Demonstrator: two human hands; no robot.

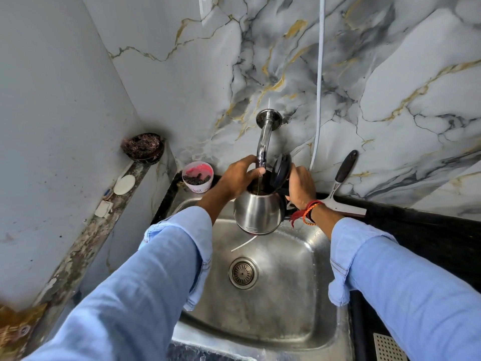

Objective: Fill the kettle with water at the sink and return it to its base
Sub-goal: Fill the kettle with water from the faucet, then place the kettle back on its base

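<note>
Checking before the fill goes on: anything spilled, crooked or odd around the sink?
No spill shows. The kettle hangs tilted under the tap, lid up, and the stream lands inside. One oddity: a thin white strip lies loose in the sink near the drain.

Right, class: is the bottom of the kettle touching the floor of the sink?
Apart. The head view shows the kettle held up under the tap, and bare sink floor shows below its base, around the drain.
</note>
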